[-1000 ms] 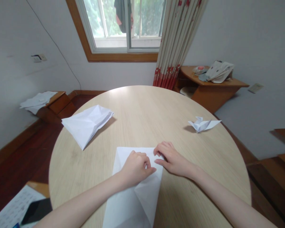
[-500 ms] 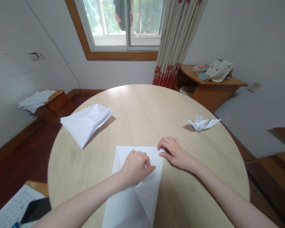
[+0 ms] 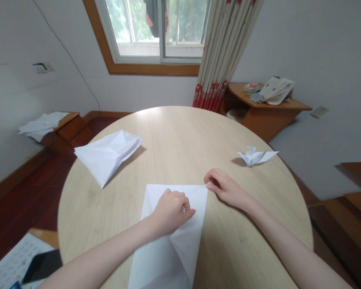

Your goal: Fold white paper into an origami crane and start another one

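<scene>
A white creased sheet of paper (image 3: 174,245) lies on the round wooden table (image 3: 180,136) in front of me. My left hand (image 3: 171,212) rests on the sheet as a loose fist, pressing it down near its upper part. My right hand (image 3: 224,186) sits at the sheet's top right corner with its fingers curled together, its fingertips touching the paper's corner. What lies between those fingertips is too small to make out.
A crumpled, partly folded white sheet (image 3: 108,154) lies at the table's left. A small folded paper figure (image 3: 255,155) sits at the right. A wooden side shelf (image 3: 267,106) with cloths stands behind. A dark phone (image 3: 42,267) on printed paper lies at the lower left.
My right hand has slid right along the sheet's top edge, from the middle to the top right corner. The left hand has stayed pressed on the paper.
</scene>
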`<action>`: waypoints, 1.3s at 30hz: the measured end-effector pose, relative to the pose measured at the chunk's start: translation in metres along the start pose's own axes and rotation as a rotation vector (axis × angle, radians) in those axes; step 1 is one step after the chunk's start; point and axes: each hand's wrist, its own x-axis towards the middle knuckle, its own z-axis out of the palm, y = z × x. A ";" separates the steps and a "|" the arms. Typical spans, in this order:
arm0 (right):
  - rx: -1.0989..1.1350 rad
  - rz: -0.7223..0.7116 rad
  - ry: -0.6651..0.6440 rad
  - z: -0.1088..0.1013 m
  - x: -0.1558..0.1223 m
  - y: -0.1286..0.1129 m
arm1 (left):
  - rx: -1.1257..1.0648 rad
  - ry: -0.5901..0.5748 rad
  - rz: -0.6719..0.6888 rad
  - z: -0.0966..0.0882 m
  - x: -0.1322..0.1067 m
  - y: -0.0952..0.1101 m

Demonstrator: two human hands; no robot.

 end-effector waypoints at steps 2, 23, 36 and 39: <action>-0.005 0.012 0.007 -0.001 0.000 0.000 | -0.002 0.000 0.002 0.000 0.000 0.000; -0.211 0.036 -0.208 0.000 -0.015 -0.036 | 0.015 -0.040 0.057 -0.004 -0.002 -0.001; 0.051 0.078 -0.384 0.006 -0.017 -0.052 | 0.024 -0.051 0.061 -0.005 -0.001 -0.002; 0.047 0.084 -0.424 0.007 -0.018 -0.056 | 0.023 -0.050 0.063 -0.005 -0.001 -0.002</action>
